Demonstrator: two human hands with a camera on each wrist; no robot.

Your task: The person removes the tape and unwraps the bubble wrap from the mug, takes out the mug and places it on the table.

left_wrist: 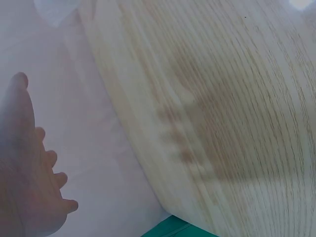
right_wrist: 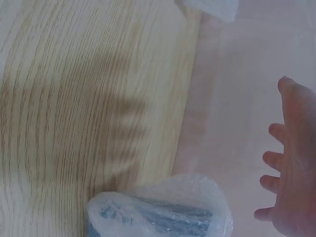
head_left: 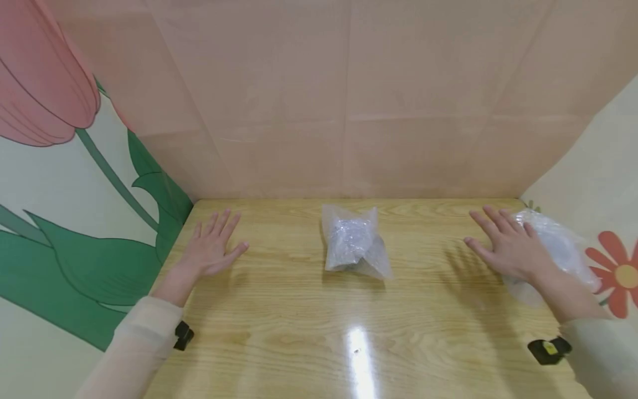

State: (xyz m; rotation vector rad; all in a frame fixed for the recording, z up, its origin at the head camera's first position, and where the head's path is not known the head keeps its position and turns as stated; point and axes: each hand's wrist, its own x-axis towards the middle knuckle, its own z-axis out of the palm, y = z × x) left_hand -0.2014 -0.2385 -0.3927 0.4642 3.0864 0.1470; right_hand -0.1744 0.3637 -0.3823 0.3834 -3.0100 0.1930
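A small bubble-wrapped bundle (head_left: 353, 239) sits on the wooden table toward the back middle; what it contains is hidden by the wrap. Over the table's left side hovers my left hand (head_left: 213, 248), palm down with fingers spread, holding nothing. My right hand (head_left: 513, 246) is likewise spread above the right side and grips nothing. Partly behind it in the head view lies a larger bubble-wrapped package (head_left: 565, 249) at the table's right edge. The right wrist view shows this package (right_wrist: 158, 215) below the hand, with something dark bluish inside the wrap.
The wooden table (head_left: 279, 321) ends at a pinkish cloth backdrop (head_left: 344, 100). Side panels with a tulip print (head_left: 45, 77) on the left and a red flower print (head_left: 623, 274) on the right flank it. Light glares off the front middle of the tabletop.
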